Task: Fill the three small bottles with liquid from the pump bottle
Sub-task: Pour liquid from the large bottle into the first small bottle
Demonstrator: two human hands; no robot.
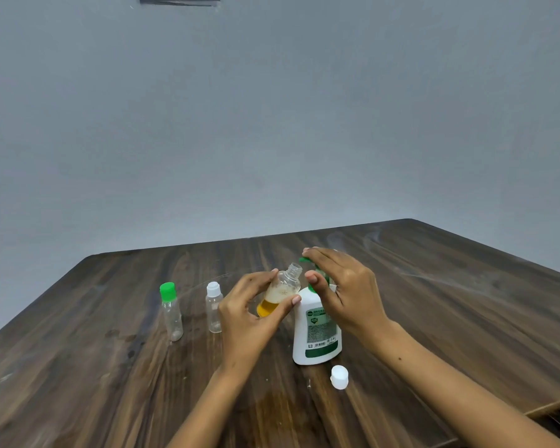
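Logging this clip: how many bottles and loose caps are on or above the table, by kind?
Small clear bottles: 3 (green-capped, white-capped, open one held tilted)
Pump bottle: 1
Loose white cap: 1
Total: 5

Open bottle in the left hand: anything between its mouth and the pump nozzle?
Nothing visible. The open bottle, tilted in the left hand, has its mouth just below the nozzle; the right hand presses the pump.
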